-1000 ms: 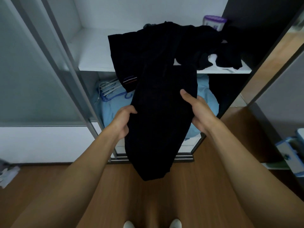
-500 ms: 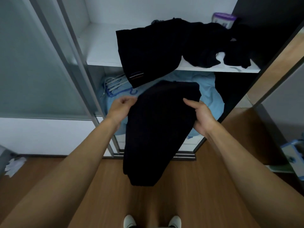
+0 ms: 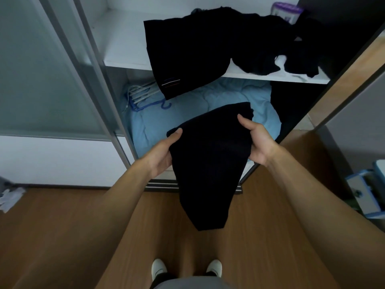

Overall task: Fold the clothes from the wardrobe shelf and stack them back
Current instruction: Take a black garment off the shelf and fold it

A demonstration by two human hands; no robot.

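I hold a black garment in front of the wardrobe, below the shelf. My left hand grips its left edge with the thumb on top. My right hand grips its right edge the same way. The garment's lower end hangs down over the wooden floor. On the white wardrobe shelf lies a heap of black clothes; one piece with a small striped tag droops over the shelf's front edge.
A light blue quilt and several hangers fill the compartment under the shelf. A frosted sliding door stands at the left. A purple-lidded tub sits at the shelf's back right. A blue and white box is on the floor right.
The black garment has come off the shelf heap and down, and is now held lower and shorter between both hands. The view has tilted downward.
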